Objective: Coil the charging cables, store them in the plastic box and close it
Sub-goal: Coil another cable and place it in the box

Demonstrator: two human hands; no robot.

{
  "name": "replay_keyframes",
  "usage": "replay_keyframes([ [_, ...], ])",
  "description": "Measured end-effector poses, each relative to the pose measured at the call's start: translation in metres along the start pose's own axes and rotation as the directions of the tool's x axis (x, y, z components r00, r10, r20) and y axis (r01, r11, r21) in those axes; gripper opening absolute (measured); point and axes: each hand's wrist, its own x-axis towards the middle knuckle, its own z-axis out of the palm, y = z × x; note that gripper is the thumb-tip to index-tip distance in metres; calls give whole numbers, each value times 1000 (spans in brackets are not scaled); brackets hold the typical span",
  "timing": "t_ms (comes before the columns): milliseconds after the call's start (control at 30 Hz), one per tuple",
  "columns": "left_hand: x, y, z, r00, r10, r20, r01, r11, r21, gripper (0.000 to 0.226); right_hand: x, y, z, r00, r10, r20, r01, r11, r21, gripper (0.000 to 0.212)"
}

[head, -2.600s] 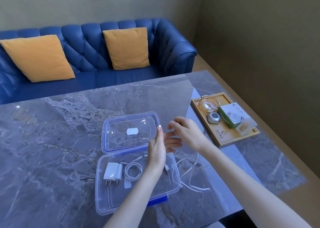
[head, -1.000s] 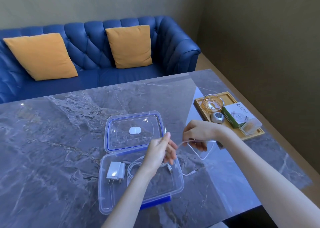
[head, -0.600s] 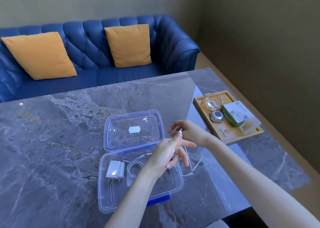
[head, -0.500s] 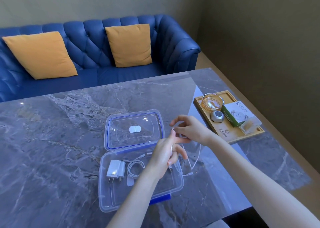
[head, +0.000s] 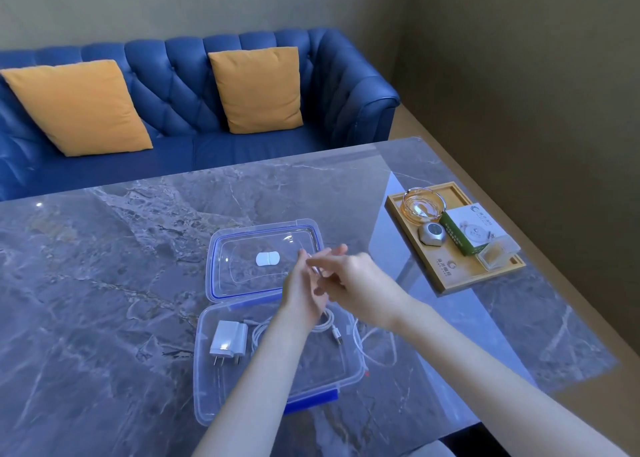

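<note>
A clear plastic box (head: 207,380) with blue clips stands open on the marble table, its lid (head: 225,245) lying flat behind it. Inside lie a white plug adapter (head: 227,340) and a coiled white cable (head: 258,332). My left hand (head: 299,292) is raised over the box's back edge with a second white cable (head: 360,347) wound around its fingers. My right hand (head: 353,276) touches the left hand's fingers and holds that cable. Its loose end loops down over the box's right wall onto the table.
A wooden tray (head: 446,280) at the right table edge carries a glass ashtray (head: 422,207), a small silver gadget (head: 432,234), a green-white carton (head: 467,229) and a small clear box (head: 497,255). A blue sofa (head: 180,110) with orange cushions stands behind the table.
The right hand has swung out to the right with the cable and come back to the left hand repeatedly, winding it on. Less loose cable lies on the table now.
</note>
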Motion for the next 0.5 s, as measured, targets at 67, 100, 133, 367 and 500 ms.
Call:
replay_keyframes([
  [67, 6, 13, -4, 1000, -14, 18, 16, 997, -69, 55, -7, 1, 5, 998, -62, 29, 64, 996, -59, 23],
  [100, 7, 20, -5, 1000, -15, -4, 15, 990, -140, 53, -11, 1, 6, 996, -76, 45, 78, 996, -46, 20],
  [133, 7, 27, -5, 1000, 5, -5, -6, 978, -207, 50, -14, 3, 7, 995, -75, 63, 75, 997, -1, 19],
  [367, -17, 50, -3, 962, 48, 268, -45, 999, -15, 50, -2, 42, -3, 941, 188, 283, -290, 878, 381, 31],
  [500, -33, 48, 3, 915, 1, 402, -101, 969, 227, 52, 7, 61, -8, 894, 312, 322, -413, 851, 323, 51],
])
